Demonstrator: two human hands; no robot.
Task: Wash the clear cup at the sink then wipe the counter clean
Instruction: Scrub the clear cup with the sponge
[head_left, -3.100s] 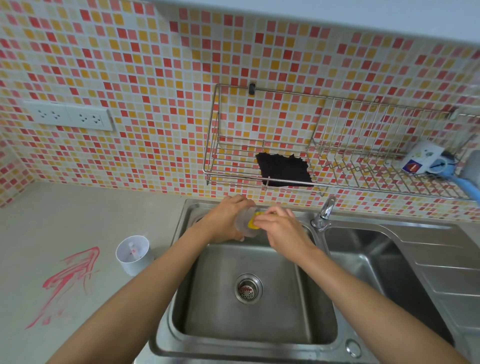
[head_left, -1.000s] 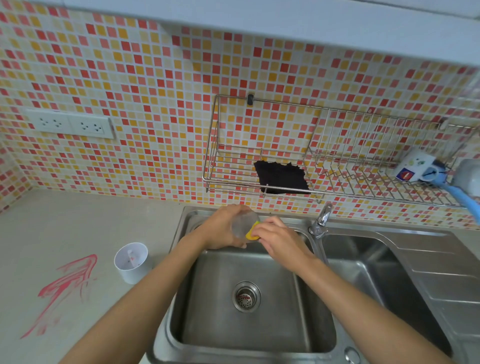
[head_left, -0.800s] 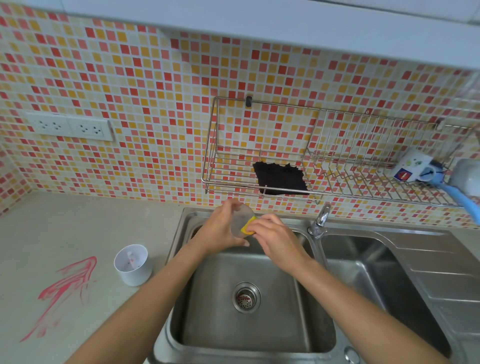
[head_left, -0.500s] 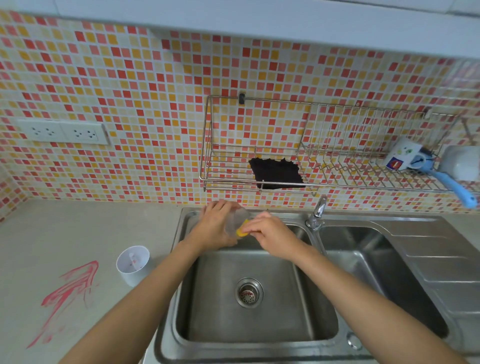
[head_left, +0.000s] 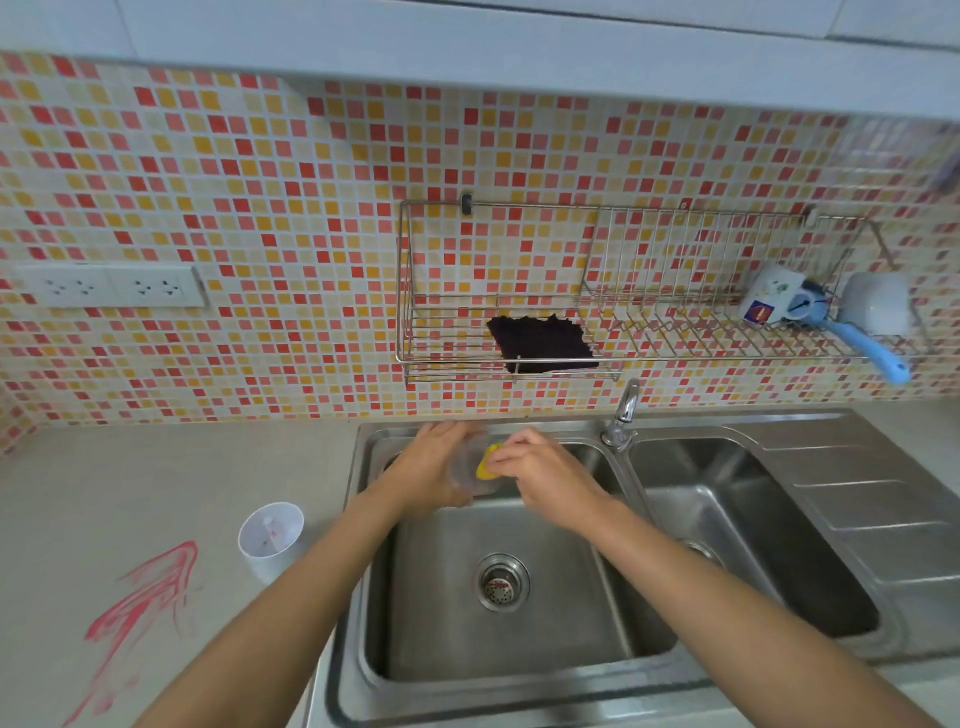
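Over the back of the left sink basin (head_left: 519, 649), my left hand (head_left: 431, 467) grips the clear cup (head_left: 467, 475), tipped with its mouth toward the right. My right hand (head_left: 540, 470) pinches a yellow sponge (head_left: 485, 461) and presses it into the cup's mouth. A red smear (head_left: 140, 603) streaks the grey counter (head_left: 130, 467) at the lower left. A dark cloth (head_left: 543, 343) lies in the wire wall rack (head_left: 415, 358) above the sink.
A white cup (head_left: 271, 540) stands on the counter between the smear and the sink. The faucet (head_left: 623, 410) rises between the two basins, no water running. A mug (head_left: 769, 304), a blue-handled brush (head_left: 867, 345) and a white bowl sit at the rack's right end.
My hands stay together over the sink while the sponge shifts slightly inside the cup. The camera has tilted and moved a little, so the rack's right end shows more.
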